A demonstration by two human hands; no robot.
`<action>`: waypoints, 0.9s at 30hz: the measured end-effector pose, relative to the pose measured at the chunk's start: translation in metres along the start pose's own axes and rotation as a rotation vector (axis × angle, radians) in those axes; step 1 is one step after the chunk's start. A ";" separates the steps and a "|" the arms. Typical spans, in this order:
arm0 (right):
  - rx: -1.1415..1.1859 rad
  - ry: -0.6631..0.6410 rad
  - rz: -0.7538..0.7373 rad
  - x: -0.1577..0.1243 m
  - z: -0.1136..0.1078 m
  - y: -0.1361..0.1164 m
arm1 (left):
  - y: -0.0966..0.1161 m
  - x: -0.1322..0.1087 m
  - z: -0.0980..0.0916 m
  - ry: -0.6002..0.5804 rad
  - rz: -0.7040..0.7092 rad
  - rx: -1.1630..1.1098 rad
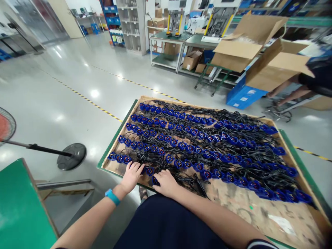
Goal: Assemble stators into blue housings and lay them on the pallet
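Rows of round blue housings [169, 158] with coloured wires inside and black cables [153, 160] behind them lie in a shallow wooden tray [116, 168]. At the near-left edge, my left hand [133, 175] curls its fingers over a blue housing [140, 170] in the front row; its thumb is hidden. My right hand [166, 183], just to the right, has its fingers bent round another blue housing [155, 180], which it partly covers. Between the hands sits one more blue housing [149, 170]. Loose black cable with a thicker black piece [199, 186] lies right of my right hand.
A green table [23, 207] stands at the left, near a fan's round base [71, 156]. Beyond the tray are yellow-black floor tape [103, 110], open cardboard boxes [233, 52], a blue crate [245, 95] and workbenches [168, 36]. Part of another person [317, 74] shows at far right.
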State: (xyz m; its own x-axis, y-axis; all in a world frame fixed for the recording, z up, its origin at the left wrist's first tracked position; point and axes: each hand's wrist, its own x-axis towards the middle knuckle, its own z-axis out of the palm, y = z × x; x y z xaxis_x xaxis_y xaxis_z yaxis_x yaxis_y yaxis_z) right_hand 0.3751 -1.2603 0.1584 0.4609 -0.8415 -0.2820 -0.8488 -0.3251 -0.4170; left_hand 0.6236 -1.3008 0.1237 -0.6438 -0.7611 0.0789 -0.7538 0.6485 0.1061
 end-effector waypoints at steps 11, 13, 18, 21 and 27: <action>-0.028 0.057 0.046 -0.008 -0.013 0.012 | 0.014 0.013 -0.007 -0.054 -0.018 0.013; 0.034 0.105 0.023 -0.025 -0.011 0.024 | 0.023 0.020 -0.008 -0.035 -0.003 0.002; 0.164 0.280 0.263 -0.096 0.013 0.066 | 0.047 0.035 -0.004 -0.047 0.211 -0.051; 0.280 0.259 0.360 -0.125 0.027 0.081 | 0.059 0.039 0.002 -0.083 0.323 -0.066; 0.474 0.223 0.150 -0.085 0.027 0.065 | 0.065 0.026 0.015 -0.080 0.331 -0.003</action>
State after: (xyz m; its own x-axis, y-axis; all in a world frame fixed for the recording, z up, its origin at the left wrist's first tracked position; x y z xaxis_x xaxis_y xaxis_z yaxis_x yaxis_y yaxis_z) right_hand 0.2874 -1.1988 0.1322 0.2337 -0.9516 -0.1998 -0.6676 -0.0076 -0.7445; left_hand 0.5560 -1.2780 0.1182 -0.8621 -0.5058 0.0313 -0.5016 0.8604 0.0904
